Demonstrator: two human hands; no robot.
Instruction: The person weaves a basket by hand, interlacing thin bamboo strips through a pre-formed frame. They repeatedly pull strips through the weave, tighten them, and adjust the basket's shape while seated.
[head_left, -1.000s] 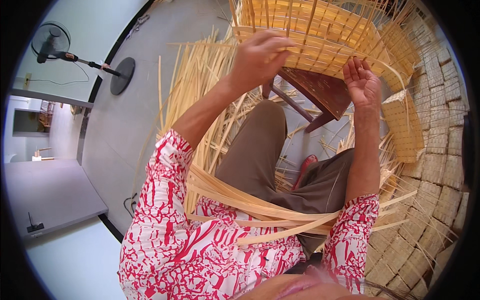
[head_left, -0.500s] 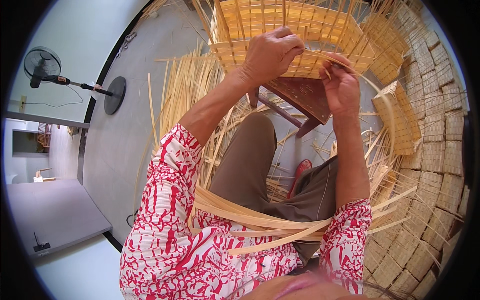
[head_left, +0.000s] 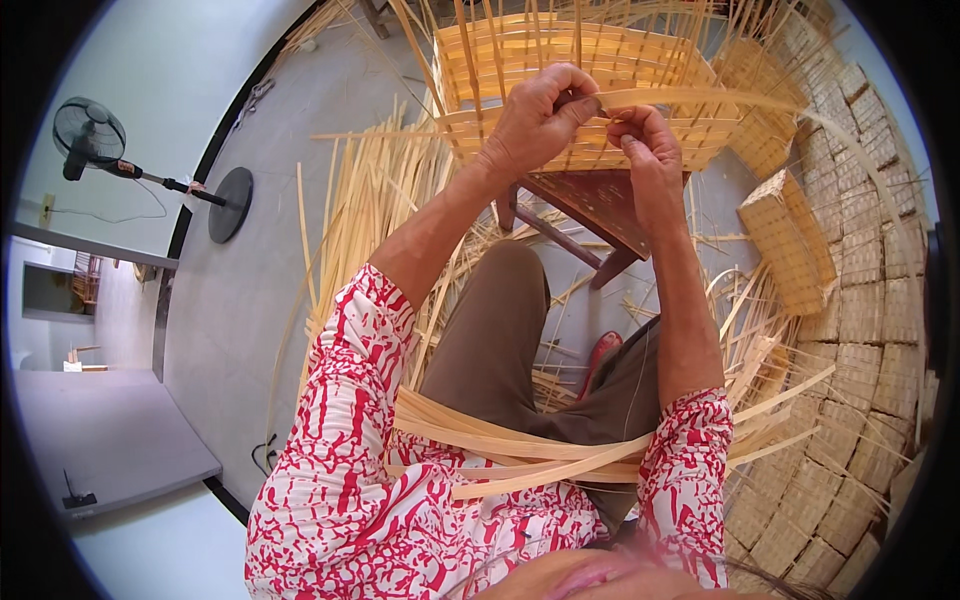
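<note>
A partly woven bamboo basket (head_left: 560, 55) rests on a dark wooden stool (head_left: 590, 205), with upright stakes rising above its wall. My left hand (head_left: 545, 115) is closed at the basket's near wall, thumb and fingers pinching the end of a pale bamboo strip (head_left: 720, 97). From there the strip arches out to the right and bends down. Close beside it, my right hand (head_left: 645, 140) is closed, fingertips pinched together at the wall just below the strip. Whatever lies between the right fingertips is too small to make out.
Several bamboo strips (head_left: 520, 440) lie across my lap, and a large heap of strips (head_left: 370, 200) covers the floor to the left. Stacked woven baskets (head_left: 850, 370) line the right side; a loose woven piece (head_left: 790, 240) stands nearer. A standing fan (head_left: 90, 130) is far left.
My right hand has moved left and slightly up, nearer my left hand. The strip's free length has swung higher and farther right. The basket has shifted slightly.
</note>
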